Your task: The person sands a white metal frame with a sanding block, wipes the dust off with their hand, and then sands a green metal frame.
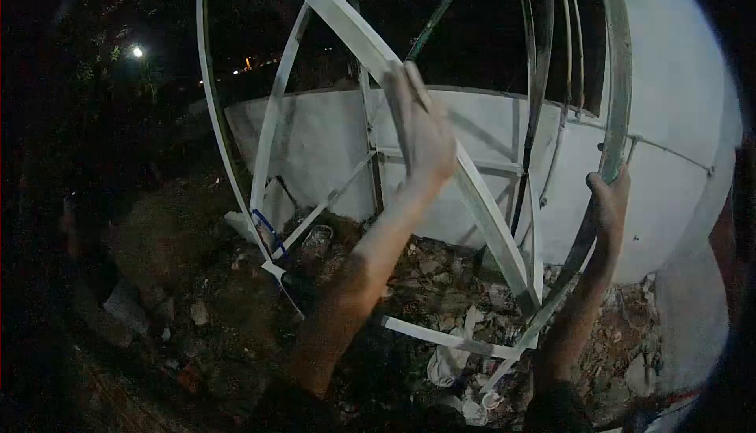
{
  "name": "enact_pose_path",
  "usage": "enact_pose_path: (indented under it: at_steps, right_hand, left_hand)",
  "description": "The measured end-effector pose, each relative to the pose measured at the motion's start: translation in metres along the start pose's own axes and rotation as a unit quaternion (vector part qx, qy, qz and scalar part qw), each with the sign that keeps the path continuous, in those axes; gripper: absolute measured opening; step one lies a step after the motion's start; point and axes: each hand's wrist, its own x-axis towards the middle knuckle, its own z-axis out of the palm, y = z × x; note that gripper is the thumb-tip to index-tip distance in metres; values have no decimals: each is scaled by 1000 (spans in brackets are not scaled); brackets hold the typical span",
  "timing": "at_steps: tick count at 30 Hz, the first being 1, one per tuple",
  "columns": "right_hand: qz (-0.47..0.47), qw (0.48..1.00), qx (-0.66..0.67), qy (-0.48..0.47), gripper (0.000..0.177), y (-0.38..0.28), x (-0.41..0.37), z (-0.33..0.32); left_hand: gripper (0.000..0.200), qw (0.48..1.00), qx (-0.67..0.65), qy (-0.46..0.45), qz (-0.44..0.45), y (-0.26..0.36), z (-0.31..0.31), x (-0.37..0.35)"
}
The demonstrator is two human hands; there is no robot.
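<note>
A large frame of pale metal bars stands in front of me. My left hand (425, 134) reaches up and is closed around its diagonal white bar (484, 205), with the fingers slightly blurred along the bar's upper part. Further right, my right hand (610, 201) grips a worn, greyish upright bar (618, 63), its thumb on the near side. Below, the diagonal bar meets a short white crossbar (449, 338) close to my right forearm.
A white wall (323, 149) runs behind the frame, with a taller section (677, 63) at right. Rubble (429, 268) and scraps of pale cloth (449, 364) cover the ground. A blue strip (270, 231) hangs near the frame's left foot. A light (138, 51) shines in the dark background.
</note>
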Motion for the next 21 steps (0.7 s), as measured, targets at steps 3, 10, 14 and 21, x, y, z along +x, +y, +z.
enact_pose_path:
  at_steps: [3,10,14,21]
  right_hand:
    - [21,998,-65,3,61,-4,1,2]
    - [-5,998,-61,33,65,-2,-7,-1]
    - [16,999,-38,34,66,2,-13,4]
    - [3,999,-11,47,66,2,-13,6]
  left_hand:
    - [55,995,-21,95,-12,-31,-25,38]
    - [54,992,69,97,-36,-83,-33,182]
    - [48,972,230,4,-53,-88,-43,201]
    - [57,898,432,-62,48,-178,-66,293]
